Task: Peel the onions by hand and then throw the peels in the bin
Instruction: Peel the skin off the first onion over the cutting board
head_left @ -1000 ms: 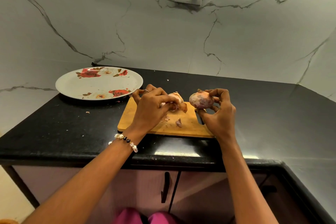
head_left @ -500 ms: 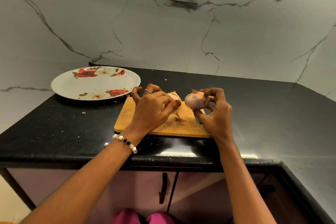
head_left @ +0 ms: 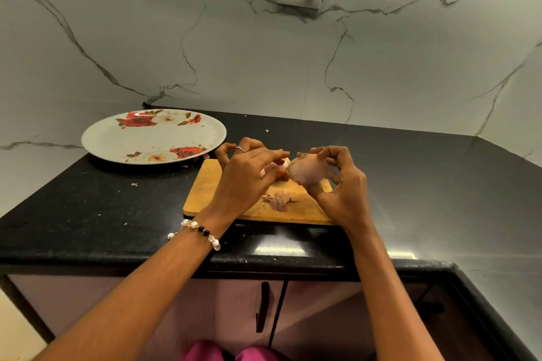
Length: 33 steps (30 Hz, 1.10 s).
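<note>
Above the cutting board: the right hand [head_left: 341, 184] holds one onion [head_left: 308, 171] in the air over the wooden cutting board [head_left: 205, 193], which lies on the black tabletop [head_left: 88, 214].
Right grip: fingers and thumb are curled around the onion, fingertips on its top and far side, thumb below; it is a light cradle, not a squeeze.
Left grip: the left hand [head_left: 249, 177] is touching the onion's left side, fingers bent together as if they pinch a piece of skin; the fingertips are hidden behind the hand, so I cannot tell if they really hold something.
Second onion: a pale round shape shows behind the left hand; too hidden to say more.
Loose peel: a small heap of peels [head_left: 277, 199] lies on the board, under and between the hands.
How the onion handles: I judge it light, firm and round, and smooth where the skin is off, so it may slip and roll; better to hold it around the middle.
How the skin handles: thin, dry, tears easily; I would take it at a lifted edge near the root tuft and pull along the surface.
Other things: a flowered plate [head_left: 99, 143] stands to the left; no bin is in view.
</note>
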Tool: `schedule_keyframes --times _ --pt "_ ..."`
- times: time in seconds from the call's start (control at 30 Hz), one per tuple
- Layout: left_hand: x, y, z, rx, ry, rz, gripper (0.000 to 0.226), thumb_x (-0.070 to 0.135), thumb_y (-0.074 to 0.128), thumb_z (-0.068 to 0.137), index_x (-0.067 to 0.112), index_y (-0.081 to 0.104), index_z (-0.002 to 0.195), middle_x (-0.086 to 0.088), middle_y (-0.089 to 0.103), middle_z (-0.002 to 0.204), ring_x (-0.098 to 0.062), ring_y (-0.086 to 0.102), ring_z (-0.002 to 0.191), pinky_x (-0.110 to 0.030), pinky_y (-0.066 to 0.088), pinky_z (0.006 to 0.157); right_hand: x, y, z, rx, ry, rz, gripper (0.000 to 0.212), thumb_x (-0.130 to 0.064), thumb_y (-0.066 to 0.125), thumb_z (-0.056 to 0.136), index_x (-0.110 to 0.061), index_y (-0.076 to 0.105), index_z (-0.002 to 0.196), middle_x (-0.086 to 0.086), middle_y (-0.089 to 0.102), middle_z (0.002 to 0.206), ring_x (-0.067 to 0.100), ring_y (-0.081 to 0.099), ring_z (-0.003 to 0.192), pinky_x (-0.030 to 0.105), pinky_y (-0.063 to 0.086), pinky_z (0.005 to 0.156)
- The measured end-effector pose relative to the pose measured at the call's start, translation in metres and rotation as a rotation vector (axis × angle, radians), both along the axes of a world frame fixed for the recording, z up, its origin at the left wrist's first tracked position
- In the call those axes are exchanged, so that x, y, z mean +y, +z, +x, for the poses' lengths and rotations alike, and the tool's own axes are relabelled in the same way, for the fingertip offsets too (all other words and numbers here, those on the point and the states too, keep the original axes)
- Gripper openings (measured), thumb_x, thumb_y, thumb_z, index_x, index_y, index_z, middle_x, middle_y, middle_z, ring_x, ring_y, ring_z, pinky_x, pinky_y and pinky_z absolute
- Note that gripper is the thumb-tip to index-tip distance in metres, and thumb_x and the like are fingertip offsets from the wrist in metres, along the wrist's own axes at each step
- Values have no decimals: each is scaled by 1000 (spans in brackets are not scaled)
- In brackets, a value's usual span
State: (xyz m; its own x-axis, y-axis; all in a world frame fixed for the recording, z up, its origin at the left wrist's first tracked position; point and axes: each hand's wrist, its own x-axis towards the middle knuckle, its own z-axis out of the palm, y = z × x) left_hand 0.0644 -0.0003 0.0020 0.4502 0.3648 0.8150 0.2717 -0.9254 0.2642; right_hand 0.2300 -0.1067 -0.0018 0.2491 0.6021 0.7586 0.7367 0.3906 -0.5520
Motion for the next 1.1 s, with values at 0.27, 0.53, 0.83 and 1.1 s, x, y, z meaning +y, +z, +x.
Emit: schedule_keyframes --times 0.27,0.53,0.83,1.1 --pt "2 -1 2 -32 -177 -1 45 47 57 84 18 68 117 -1 71 99 -15 54 92 -37 48 70 -2 2 -1 -65 22 -54 52 -11 77 69 -19 54 116 -3 62 112 17 62 99 37 57 74" --pt "0 1 -1 -58 -179 -42 38 34 70 78 9 72 106 -2 72 87 -16 54 81 -19 42 65 -5 4 -6 -86 118 -113 56 -28 58 72 -19 58 127 4 56 116 13 59 102 25 54 77" --pt "0 1 -3 -60 -145 -44 24 29 69 80 10 76 93 -1 71 77 -6 50 75 -10 33 62 -7 5 -7 -14 144 -131 58 -33 60 72 -16 51 126 -9 59 111 5 61 89 14 48 69" --pt "-1 -1 -3 -40 -172 108 36 31 63 85 11 69 115 -5 72 96 -16 60 85 -29 52 70 -5 2 -3 8 78 -157 48 -26 68 79 -21 53 124 -11 61 112 10 64 98 33 58 81"
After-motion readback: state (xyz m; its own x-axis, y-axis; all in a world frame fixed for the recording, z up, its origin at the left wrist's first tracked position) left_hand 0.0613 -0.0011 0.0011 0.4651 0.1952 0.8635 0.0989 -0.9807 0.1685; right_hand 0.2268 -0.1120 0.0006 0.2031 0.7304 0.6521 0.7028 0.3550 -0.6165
